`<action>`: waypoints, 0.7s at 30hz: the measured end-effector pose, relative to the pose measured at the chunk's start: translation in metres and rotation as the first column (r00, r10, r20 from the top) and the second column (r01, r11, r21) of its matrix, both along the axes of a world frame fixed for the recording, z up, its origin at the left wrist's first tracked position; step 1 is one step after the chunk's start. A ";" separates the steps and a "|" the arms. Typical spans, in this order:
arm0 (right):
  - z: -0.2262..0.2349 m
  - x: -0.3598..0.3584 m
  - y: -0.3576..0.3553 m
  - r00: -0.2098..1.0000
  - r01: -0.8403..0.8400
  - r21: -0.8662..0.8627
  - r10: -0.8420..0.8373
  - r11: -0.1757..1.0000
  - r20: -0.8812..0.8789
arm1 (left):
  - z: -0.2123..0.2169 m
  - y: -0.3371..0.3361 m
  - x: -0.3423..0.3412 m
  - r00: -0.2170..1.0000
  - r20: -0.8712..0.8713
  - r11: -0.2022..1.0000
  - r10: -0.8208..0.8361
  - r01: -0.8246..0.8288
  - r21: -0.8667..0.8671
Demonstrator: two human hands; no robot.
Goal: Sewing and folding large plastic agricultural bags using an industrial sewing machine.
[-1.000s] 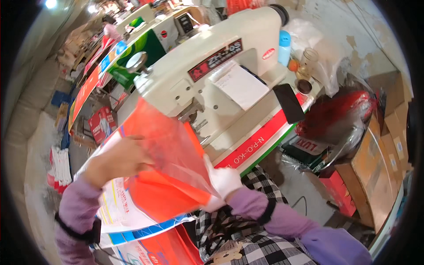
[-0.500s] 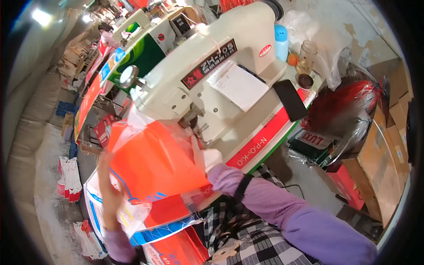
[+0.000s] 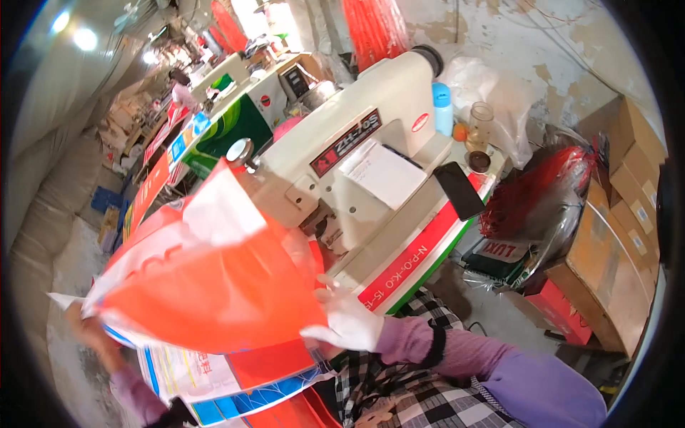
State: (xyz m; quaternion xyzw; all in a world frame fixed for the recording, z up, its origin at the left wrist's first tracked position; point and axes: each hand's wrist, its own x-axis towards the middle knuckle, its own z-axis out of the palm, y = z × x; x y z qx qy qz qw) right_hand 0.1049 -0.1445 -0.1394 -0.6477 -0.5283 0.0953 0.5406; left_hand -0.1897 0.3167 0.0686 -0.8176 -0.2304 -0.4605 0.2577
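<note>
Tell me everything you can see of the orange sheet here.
The orange sheet looks like thin, glossy plastic, with a white area toward its top. It billows, partly blurred, above printed sheets and beside the sewing machine. The left hand touches its left end, the gloved right hand its right edge; grip is unclear.

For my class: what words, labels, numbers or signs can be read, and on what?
Wording not copied, only located:
Dark rectangular plate on the cream metal machine: pale characters.
Red oval label: too small.
Flat red strip: white letters, numbers.
White paper notepad: handwriting, too small.
Held orange plastic sheet: blurred lettering.
White printed sheet below: red characters, unclear.
Green plastic-wrapped package: large letters.
</note>
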 end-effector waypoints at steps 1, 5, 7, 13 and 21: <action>-0.004 -0.006 -0.001 0.996 -0.034 0.087 0.026 0.996 0.083 | 0.011 -0.009 -0.030 0.998 0.024 0.989 0.062 -0.064 0.132; -0.048 -0.041 -0.037 0.966 -0.259 -0.062 0.258 0.964 -0.018 | -0.019 -0.106 -0.054 0.853 -0.494 0.910 0.169 -0.328 -0.254; -0.068 -0.061 -0.045 0.907 -0.385 -0.052 0.368 0.921 -0.203 | -0.043 -0.189 0.006 0.923 -0.371 0.848 -0.100 -0.116 -0.518; -0.077 -0.066 -0.056 0.949 -0.315 -0.221 0.307 0.923 -0.072 | -0.189 -0.348 0.223 0.582 0.085 0.157 -0.808 0.353 -0.923; -0.067 -0.039 -0.089 0.965 -0.176 -0.346 0.092 0.921 -0.246 | -0.359 -0.203 0.246 0.940 -0.088 0.219 -0.329 -0.014 -0.976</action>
